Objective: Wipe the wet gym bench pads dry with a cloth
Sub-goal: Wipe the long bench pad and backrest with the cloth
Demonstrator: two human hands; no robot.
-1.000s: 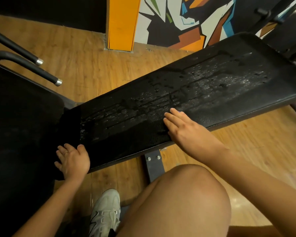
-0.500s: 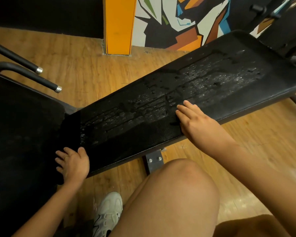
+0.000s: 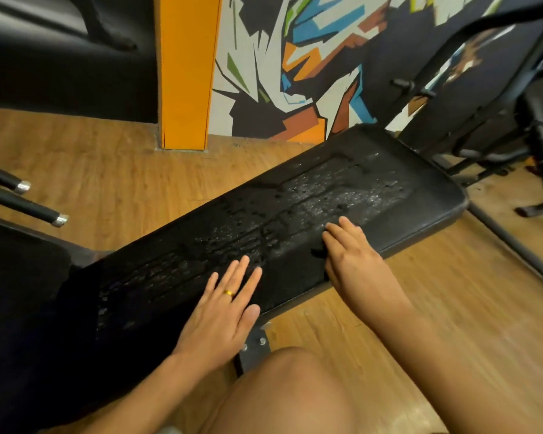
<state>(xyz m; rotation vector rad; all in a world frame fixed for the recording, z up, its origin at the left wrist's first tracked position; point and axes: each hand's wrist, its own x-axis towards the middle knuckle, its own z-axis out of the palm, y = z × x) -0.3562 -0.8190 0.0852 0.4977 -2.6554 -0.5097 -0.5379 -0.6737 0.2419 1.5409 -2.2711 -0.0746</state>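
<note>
Head view. Shows the long pad (image 3: 295,233) slanting over the wood floor (image 3: 107,183), with water drops (image 3: 342,195) shining down its middle. Shows the left hand (image 3: 223,311) flat on the near side of the pad, fingers straight, holding nothing. Shows the right hand (image 3: 350,258) flat on the pad too, closer to the far end, fingers straight, holding nothing. Shows no cloth anywhere, so looks like a check for wet spots, with no wiping started. Best to get a dry cloth first. Then press it flat and wipe in long strokes from one end to the other, going past the edges. Turn the cloth over once soaked. Keep one hand on the pad to hold steady. Wipe the second pad (image 3: 22,292) on the left as well; too dark there to tell wet from dry.
</note>
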